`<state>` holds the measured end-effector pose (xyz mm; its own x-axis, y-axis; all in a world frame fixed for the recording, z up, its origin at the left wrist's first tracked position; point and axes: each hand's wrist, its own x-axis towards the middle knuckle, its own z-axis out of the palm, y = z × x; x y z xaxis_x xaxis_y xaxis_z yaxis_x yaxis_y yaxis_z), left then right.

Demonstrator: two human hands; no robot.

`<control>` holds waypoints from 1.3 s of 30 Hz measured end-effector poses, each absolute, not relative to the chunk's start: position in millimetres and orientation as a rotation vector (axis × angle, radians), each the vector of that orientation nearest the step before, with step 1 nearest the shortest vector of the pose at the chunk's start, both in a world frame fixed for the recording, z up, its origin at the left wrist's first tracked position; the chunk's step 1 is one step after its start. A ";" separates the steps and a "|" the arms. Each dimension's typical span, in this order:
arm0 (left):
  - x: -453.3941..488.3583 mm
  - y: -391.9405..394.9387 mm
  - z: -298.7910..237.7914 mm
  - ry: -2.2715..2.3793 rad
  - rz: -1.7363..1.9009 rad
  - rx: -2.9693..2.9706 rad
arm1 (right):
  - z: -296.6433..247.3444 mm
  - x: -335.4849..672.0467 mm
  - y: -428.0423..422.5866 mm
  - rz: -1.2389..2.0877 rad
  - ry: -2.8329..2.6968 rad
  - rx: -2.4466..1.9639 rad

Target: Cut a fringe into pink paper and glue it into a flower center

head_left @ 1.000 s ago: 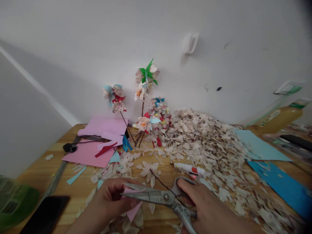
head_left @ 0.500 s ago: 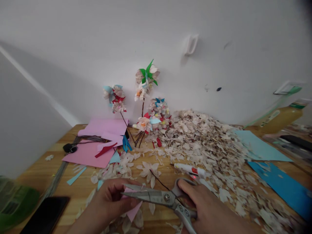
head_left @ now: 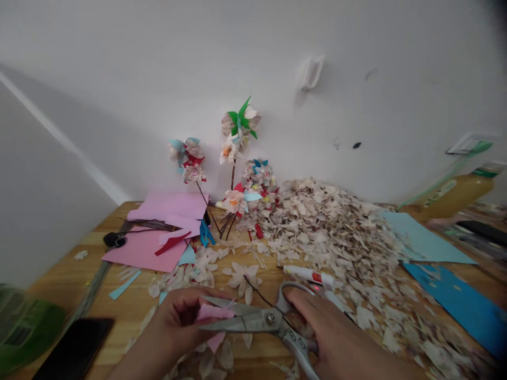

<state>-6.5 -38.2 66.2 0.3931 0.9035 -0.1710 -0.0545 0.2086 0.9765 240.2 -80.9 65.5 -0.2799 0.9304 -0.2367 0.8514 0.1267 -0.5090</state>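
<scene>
My left hand (head_left: 174,330) pinches a small piece of pink paper (head_left: 214,311) between thumb and fingers. Scissors (head_left: 259,321) are held in my right hand (head_left: 320,327), their handles around its thumb and fingers. The blades stand apart, with the pink paper between them. Just beyond the blades lies a pale petal flower (head_left: 240,277) with a thin dark stem (head_left: 257,290) running toward the scissors. A white hot glue gun (head_left: 307,274) with a small red light lies beyond my right hand.
Petal flowers (head_left: 233,200) on twigs lean at the wall. A heap of dried petals (head_left: 325,227) spreads to the right. Pink sheets (head_left: 146,253), a blue sheet (head_left: 455,301) and a light blue sheet (head_left: 428,237) lie around. A phone (head_left: 75,348) and a green bottle (head_left: 27,322) are at left.
The scissor blades have opened wider around the pink paper, and the paper has shifted and tilted in my left hand. Both hands stay in nearly the same place.
</scene>
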 end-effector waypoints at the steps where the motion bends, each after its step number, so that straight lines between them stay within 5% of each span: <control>1: -6.5 -38.8 66.9 0.929 0.823 1.157 | 65.8 240.1 -81.3 0.860 -2.253 -1.789; 39: -9.4 -39.8 61.4 0.923 0.795 1.142 | 55.5 243.3 -79.4 0.668 -2.293 -1.785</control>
<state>-9.4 -39.8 61.4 0.4151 0.8892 -0.1925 -0.0582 0.2371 0.9698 243.3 -79.4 55.5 -0.2750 0.9506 -0.1442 0.8792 0.1879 -0.4379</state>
